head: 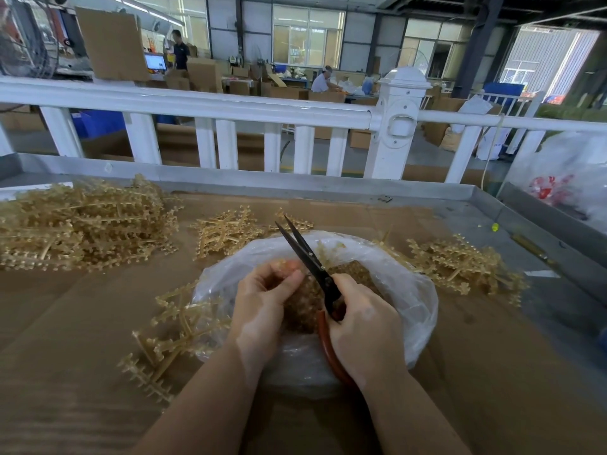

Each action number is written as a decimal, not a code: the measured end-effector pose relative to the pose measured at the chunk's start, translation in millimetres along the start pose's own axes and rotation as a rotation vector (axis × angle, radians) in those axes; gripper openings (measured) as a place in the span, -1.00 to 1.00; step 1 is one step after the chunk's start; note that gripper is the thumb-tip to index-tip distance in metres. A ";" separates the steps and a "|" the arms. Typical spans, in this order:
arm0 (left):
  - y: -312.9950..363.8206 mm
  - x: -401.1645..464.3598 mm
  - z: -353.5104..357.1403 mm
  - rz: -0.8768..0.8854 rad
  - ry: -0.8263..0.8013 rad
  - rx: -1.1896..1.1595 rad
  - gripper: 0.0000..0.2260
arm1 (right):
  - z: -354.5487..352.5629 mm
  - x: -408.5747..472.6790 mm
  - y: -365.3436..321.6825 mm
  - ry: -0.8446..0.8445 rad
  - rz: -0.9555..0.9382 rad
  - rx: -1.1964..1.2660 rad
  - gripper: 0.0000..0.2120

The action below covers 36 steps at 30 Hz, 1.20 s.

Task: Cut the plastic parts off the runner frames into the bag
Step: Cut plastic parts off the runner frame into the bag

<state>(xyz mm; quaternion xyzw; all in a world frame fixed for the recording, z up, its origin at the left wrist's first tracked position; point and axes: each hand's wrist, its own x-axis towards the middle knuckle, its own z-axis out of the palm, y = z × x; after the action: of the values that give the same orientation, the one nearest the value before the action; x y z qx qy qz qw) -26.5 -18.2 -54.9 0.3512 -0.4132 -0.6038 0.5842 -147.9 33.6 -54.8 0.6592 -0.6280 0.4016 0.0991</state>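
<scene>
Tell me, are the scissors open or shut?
Open. The two black blades of the scissors part into a narrow V at the tips, above the bag. The right hand grips the handles.

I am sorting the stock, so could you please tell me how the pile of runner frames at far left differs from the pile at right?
The left pile is larger and stacked higher; the right pile is smaller and lower. The left pile lies away from the bag; the right pile lies close beside its rim. Both are translucent yellowish frames on the cardboard.

My right hand (358, 326) is gripping the scissors (312, 261), blades parted. My left hand (262, 303) is pinching a small plastic piece (281, 266) over the bag (407, 290).
</scene>
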 end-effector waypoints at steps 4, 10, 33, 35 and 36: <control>-0.9 4.8 -2.0 0.020 0.145 -0.090 -0.73 | -0.1 -0.5 1.6 0.031 -0.007 0.040 -0.78; -1.1 -2.7 0.6 0.082 -0.091 0.233 -0.90 | -4.6 2.7 -0.1 0.095 0.015 0.239 -0.78; 2.7 -5.7 -0.8 -0.084 -0.261 0.200 -0.62 | 1.2 8.1 6.8 0.026 -0.050 0.667 -0.77; 1.1 -4.4 -1.8 -0.082 -0.256 0.141 -0.58 | 1.2 8.3 7.0 0.023 -0.042 0.655 -0.76; 0.5 -3.6 -2.3 -0.083 -0.252 0.123 -0.57 | 1.1 8.3 6.8 0.028 -0.038 0.653 -0.76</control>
<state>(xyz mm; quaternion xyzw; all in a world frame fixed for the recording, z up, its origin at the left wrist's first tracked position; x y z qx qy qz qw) -23.9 -14.8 -55.6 0.3244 -0.5050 -0.6401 0.4796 -154.6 25.5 -52.6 0.6624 -0.4520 0.5888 -0.1016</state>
